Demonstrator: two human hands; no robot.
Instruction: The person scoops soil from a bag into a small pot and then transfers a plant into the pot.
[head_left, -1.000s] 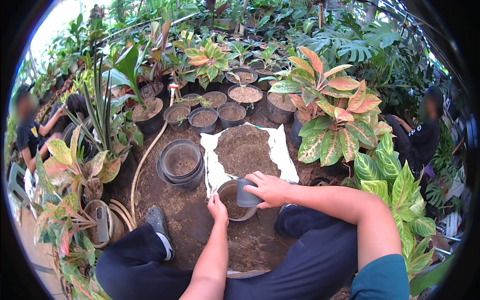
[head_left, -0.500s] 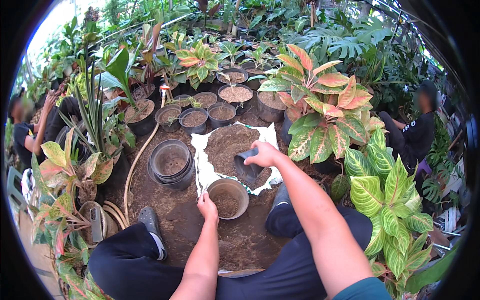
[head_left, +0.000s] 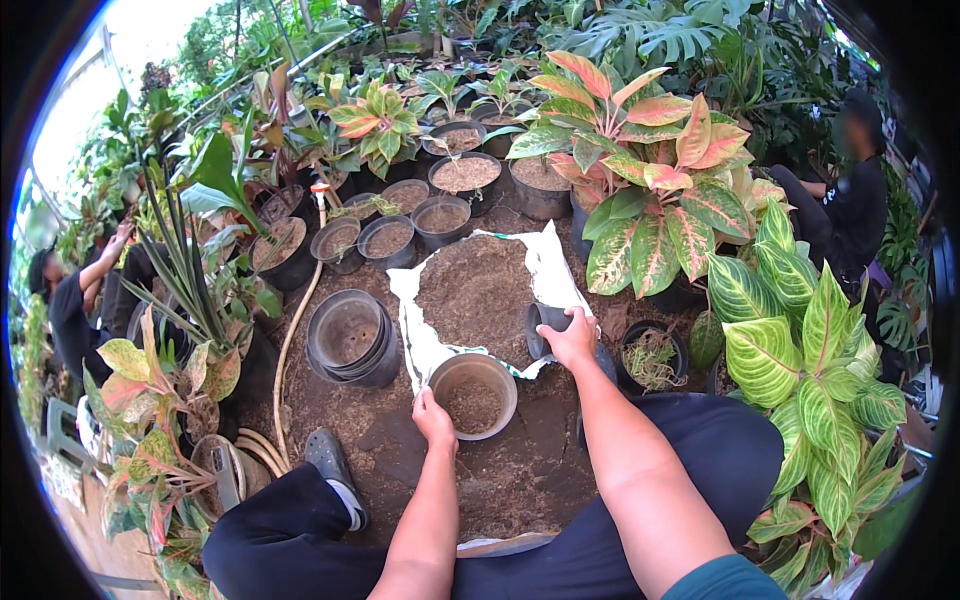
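Observation:
A round plastic pot (head_left: 505, 408) with soil in its bottom stands on the ground before me. My left hand (head_left: 433, 418) grips this pot's left rim between thumb and fingers. In my right hand (head_left: 573, 340) is a small black pot (head_left: 538, 328), tilted on its side at the near right edge of an open white sack (head_left: 547, 262). Brown soil (head_left: 470, 290) fills the sack, just beyond the pot on the ground. What the small pot contains cannot be made out.
Stacked black pots (head_left: 352, 335) stand left of the sack, beside a hose (head_left: 284, 370). Several soil-filled pots (head_left: 385, 238) line the far side. Leafy plants (head_left: 800, 370) crowd the right, near a pot with wilted sprigs (head_left: 652, 358). Two people sit at far left and far right.
My right hand has brought the small black pot from over the soil toward the sack's near right edge. The left hand keeps its hold on the larger pot. The view has shifted slightly.

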